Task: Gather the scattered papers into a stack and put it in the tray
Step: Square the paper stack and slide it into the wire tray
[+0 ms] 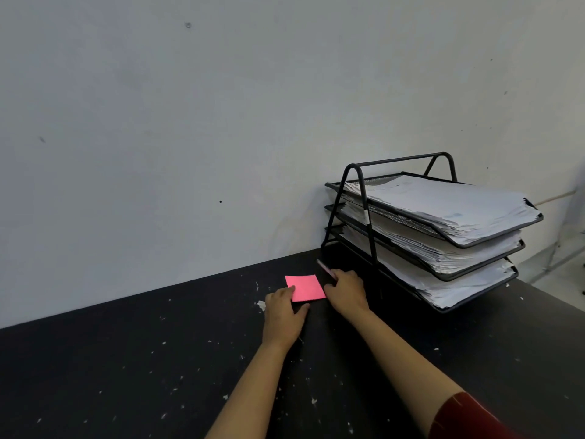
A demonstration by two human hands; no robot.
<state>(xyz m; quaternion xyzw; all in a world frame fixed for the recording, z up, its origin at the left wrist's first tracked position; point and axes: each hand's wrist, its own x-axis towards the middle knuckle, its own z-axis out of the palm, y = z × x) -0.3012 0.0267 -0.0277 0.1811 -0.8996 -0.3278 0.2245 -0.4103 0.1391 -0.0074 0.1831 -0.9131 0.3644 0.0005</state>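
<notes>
Reaching forward over the black, white-flecked desk (133,369), I have both hands at a small square pad of bright pink paper (305,288) lying flat on the desk top, near the back edge where the desk meets the pale grey wall (190,122). My left hand (285,315) rests on the desk at the pad's near left corner, its fingers (283,294) touching that corner and the thumb stretched along the near edge; whether they pinch the paper or only press against it I cannot tell. My right hand (346,293) sits just beside the pad's right edge, knuckles up, with the fingers curled round a thin pinkish pen-like stick (326,269) that pokes out away from me toward the wall. Just to the right of that hand stands a black wire-mesh letter tray with three tiers (373,217), pushed back against the wall and angled so its open fronts face right and toward me. All three tiers are heaped with white sheets (443,204), the stacks ragged at their front edges and reaching the rims. The tray's upright frame leg stands close behind my right knuckles, between the hand and the tiers. Small white paper scraps (261,305) lie scattered across the desk, one just left of my left hand. A dark red sleeve (468,419) covers my right upper arm.
</notes>
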